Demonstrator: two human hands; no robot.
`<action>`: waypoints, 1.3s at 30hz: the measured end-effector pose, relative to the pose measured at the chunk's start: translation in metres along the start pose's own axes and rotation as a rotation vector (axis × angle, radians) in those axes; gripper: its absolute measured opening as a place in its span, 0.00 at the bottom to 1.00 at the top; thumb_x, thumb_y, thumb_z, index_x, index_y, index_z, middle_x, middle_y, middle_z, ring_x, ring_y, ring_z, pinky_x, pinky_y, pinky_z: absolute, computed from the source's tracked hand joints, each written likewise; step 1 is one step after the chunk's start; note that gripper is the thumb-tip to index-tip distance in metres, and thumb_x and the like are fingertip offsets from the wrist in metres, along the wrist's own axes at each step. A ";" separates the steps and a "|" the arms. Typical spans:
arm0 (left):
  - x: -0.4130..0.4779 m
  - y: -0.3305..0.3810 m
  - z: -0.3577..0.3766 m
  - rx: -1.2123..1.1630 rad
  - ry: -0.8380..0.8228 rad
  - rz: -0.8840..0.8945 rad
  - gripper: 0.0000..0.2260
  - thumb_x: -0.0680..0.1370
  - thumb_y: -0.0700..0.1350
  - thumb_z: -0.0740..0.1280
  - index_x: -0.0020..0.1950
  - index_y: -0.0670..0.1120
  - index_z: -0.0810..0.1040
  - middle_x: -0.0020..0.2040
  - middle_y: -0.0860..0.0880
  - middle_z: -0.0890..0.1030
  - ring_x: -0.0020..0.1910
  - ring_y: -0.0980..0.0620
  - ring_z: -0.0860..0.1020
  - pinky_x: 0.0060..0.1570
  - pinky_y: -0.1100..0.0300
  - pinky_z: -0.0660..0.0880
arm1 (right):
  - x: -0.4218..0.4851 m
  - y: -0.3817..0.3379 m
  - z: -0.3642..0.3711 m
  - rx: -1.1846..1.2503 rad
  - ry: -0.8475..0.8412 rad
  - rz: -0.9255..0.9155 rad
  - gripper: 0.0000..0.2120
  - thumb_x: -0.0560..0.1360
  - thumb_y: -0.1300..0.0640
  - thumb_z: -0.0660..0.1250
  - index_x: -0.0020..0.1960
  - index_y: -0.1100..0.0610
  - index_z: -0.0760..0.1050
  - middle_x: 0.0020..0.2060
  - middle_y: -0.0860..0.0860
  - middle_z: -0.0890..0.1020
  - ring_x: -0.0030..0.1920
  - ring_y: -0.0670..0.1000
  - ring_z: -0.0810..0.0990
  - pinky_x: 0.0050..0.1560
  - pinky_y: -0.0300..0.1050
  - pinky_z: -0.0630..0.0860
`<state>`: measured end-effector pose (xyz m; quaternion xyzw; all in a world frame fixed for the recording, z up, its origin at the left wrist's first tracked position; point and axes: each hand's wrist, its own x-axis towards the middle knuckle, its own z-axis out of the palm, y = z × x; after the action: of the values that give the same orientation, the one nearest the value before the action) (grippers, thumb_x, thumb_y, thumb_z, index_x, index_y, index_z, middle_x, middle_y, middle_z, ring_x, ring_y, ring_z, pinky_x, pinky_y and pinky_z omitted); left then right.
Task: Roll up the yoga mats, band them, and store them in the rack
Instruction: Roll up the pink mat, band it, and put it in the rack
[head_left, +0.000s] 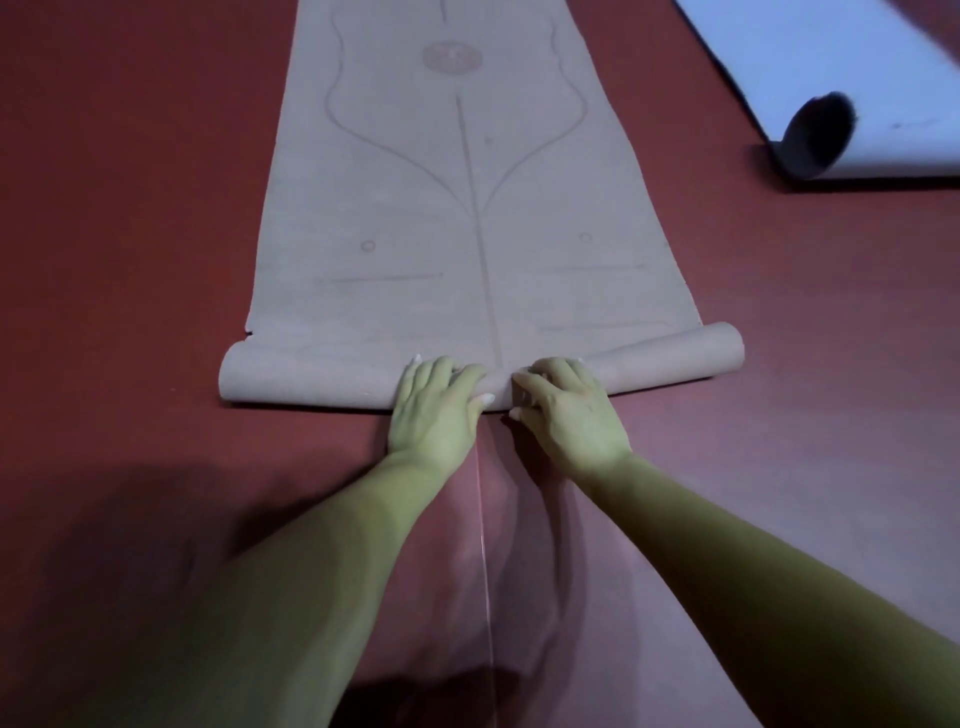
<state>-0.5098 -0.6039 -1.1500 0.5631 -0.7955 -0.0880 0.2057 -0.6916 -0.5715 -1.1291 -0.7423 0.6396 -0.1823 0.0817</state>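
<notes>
Both forearms reach forward and converge, palms down. Left hand (436, 402) lies flat on the rolled near end of a beige yoga mat (457, 208) with faint printed lines, fingers straight, pressing. Right hand (569, 410) is just beside it, fingers curled over the same roll, gripping. Mat lies on dark red floor (130, 208). Its long axis runs away from the person; the roll lies left to right. Pale blue mat (831, 62), dark underside, partly rolled, upper right, well apart.
</notes>
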 end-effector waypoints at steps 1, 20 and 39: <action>0.000 -0.001 0.000 -0.002 0.003 0.005 0.13 0.75 0.49 0.73 0.59 0.49 0.81 0.52 0.46 0.79 0.56 0.43 0.78 0.75 0.50 0.55 | 0.002 -0.001 -0.001 -0.006 -0.013 0.010 0.12 0.71 0.56 0.77 0.52 0.57 0.81 0.50 0.54 0.80 0.53 0.61 0.77 0.58 0.59 0.76; -0.005 -0.008 0.007 0.159 0.127 0.109 0.16 0.78 0.55 0.62 0.59 0.48 0.81 0.56 0.44 0.78 0.59 0.43 0.72 0.72 0.43 0.65 | 0.030 0.018 -0.010 0.075 -0.126 -0.013 0.13 0.77 0.49 0.69 0.58 0.53 0.82 0.51 0.52 0.81 0.50 0.60 0.77 0.53 0.55 0.74; 0.026 0.003 0.016 0.163 0.072 -0.023 0.19 0.79 0.57 0.60 0.63 0.49 0.80 0.59 0.48 0.79 0.63 0.44 0.72 0.76 0.47 0.55 | 0.058 0.033 -0.009 0.091 -0.226 -0.052 0.22 0.79 0.43 0.68 0.68 0.54 0.76 0.60 0.52 0.77 0.61 0.57 0.71 0.66 0.52 0.65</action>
<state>-0.5263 -0.6289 -1.1571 0.5901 -0.7855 -0.0051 0.1865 -0.7187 -0.6328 -1.1235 -0.7698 0.5981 -0.1285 0.1821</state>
